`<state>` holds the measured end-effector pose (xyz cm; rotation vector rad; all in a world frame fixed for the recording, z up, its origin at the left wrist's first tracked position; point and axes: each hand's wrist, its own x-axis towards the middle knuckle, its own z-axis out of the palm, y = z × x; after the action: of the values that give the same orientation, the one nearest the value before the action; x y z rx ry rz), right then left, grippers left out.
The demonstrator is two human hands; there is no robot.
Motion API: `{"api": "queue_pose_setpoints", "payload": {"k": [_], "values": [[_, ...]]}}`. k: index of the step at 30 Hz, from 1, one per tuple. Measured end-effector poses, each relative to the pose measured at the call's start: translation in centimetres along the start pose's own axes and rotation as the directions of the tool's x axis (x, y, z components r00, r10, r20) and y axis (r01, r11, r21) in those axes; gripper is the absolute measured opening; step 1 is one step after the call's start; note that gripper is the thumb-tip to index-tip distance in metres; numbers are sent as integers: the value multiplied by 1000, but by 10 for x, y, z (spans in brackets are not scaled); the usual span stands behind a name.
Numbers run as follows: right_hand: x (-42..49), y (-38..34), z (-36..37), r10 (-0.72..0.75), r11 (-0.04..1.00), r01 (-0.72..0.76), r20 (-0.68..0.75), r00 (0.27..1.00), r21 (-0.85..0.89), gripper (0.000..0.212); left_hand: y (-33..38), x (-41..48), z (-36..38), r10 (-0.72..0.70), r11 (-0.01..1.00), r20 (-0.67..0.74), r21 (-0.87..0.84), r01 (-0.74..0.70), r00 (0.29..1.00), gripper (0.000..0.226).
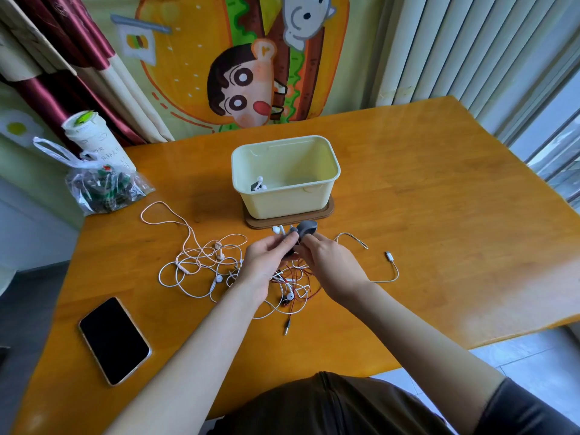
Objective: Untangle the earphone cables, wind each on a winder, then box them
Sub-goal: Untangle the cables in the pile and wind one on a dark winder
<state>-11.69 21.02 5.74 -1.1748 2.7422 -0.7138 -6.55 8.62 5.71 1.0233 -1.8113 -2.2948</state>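
Note:
Both hands meet above the table in front of a pale yellow box (326,183). My left hand (266,259) and my right hand (326,265) together pinch a grey winder (305,229) with white earbuds (277,229) sticking out at its left. From the winder a white cable with a connector (389,255) trails to the right. Under the hands lies a tangle of white, pink and red earphone cables (204,262). Inside the box sits one wound earphone on a grey winder (258,184).
The box stands on a brown lid (326,213). A black phone (114,340) lies at the front left. A plastic bag (103,189) and a paper cup (94,136) are at the back left. A jack plug (287,328) lies near the front.

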Motion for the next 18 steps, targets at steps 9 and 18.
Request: {"api": "queue_pose_setpoints", "payload": {"k": [9, 18], "values": [[3, 12, -18, -10, 999, 15, -119, 993, 36, 26, -1, -3, -10, 50, 993, 9, 109, -50, 999, 12], [10, 19, -26, -10, 993, 41, -274, 962, 108, 14, 5, -6, -13, 37, 995, 108, 83, -46, 993, 7]]}}
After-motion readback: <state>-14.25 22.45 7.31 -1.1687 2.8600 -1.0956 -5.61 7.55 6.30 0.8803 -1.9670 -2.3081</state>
